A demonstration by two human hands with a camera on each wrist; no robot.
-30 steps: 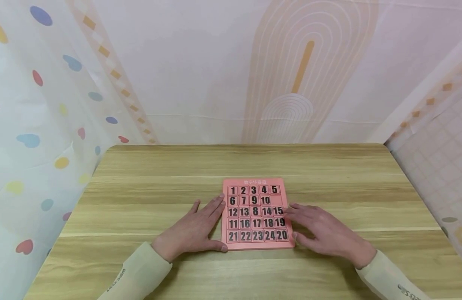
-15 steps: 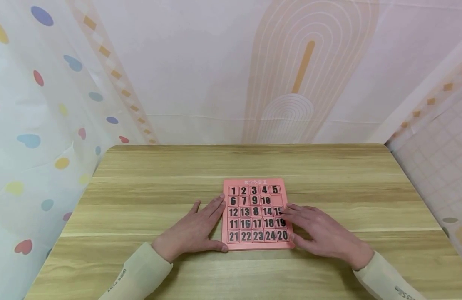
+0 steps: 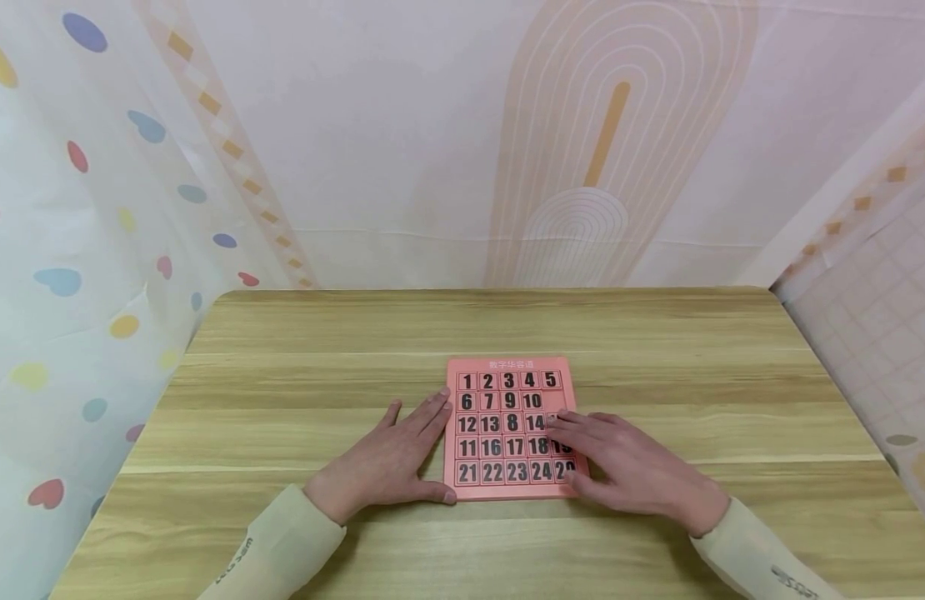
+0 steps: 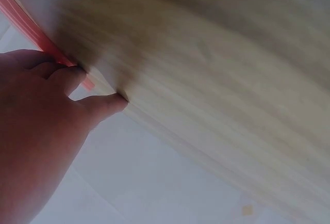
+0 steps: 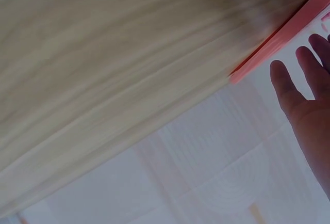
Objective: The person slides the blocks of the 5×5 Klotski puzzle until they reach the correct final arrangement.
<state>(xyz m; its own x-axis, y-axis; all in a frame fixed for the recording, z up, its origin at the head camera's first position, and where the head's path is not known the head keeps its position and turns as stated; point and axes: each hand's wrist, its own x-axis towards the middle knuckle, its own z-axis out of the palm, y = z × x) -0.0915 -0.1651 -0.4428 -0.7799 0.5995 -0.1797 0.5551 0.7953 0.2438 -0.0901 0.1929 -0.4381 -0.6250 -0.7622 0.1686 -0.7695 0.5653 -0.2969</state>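
The left grip (image 3: 387,468), straight-fingered, touched the board (image 3: 473,364) at nine o'clock, apparently for steadiness; the uncurled right grip (image 3: 635,469) lay over tiles (image 3: 560,472) between three and four.

Right grip (image 3: 629,463) farther over pink board (image 3: 511,492)

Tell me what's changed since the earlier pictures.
The right hand has moved left, farther over the right side of the number puzzle. Nothing was visibly gripped or let go. The left hand, the puzzle and its gap below 5 stayed put.
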